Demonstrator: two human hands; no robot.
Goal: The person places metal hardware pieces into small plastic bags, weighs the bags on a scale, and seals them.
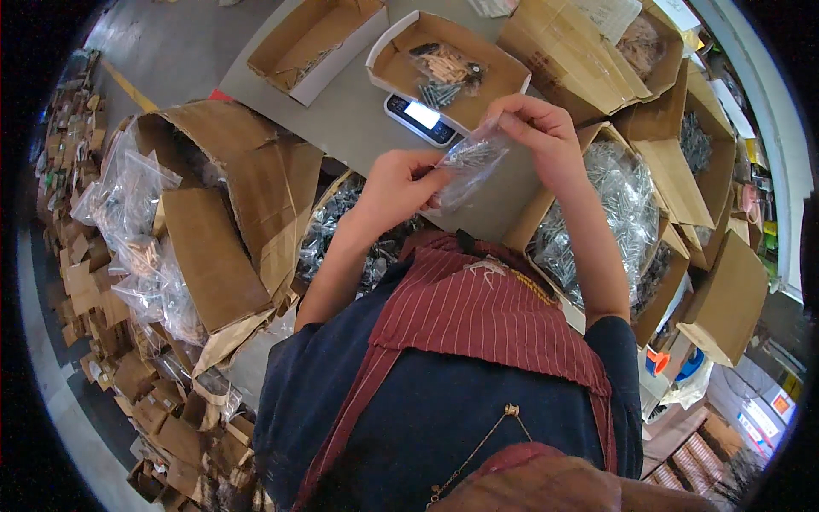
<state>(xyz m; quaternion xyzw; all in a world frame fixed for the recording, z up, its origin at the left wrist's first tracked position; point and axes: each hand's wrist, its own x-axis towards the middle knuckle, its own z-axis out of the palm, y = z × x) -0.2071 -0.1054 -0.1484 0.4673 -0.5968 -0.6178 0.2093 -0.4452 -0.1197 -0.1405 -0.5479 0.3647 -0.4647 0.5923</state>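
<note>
A small clear plastic bag of screws [473, 160] is stretched between my two hands, tilted up to the right. My left hand [399, 189] pinches its lower left side between thumb and fingers. At the upper right, my right hand [539, 132] grips the bag's other end with closed fingertips. Just beyond them, an open cardboard tray [499, 72] holds wooden dowels [445, 65], grey screws [438, 94] and black pieces, at least partly in plastic. A digital scale [421, 118] with a lit display sticks out from under the tray.
Another cardboard tray [286, 38] with a few screws lies at the far left of the grey table [350, 128]. Boxes of bagged hardware [597, 213] crowd my right side. On my left stands a large open carton [247, 171] beside clear bags [141, 230].
</note>
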